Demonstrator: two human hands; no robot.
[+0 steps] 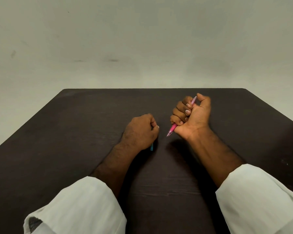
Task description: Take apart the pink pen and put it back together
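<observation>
A pale wall backs the dark desk. Over it the right hand fists the pink pen, tip down, while the left hand, fingers curled, seems to pinch a thin blue piece. So slim a piece could slip free and roll away.

Table: bare dark surface left of left hand, right of right hand, and in a strip along far edge behind both. Wall closes off far side. Gap between hands narrow; pink pen tip juts from right fist down into it, short of left hand. Thin blue tube pokes out of curled left hand at wrist side. Forearms and white sleeves cross near half; lane of tabletop runs between them.
</observation>
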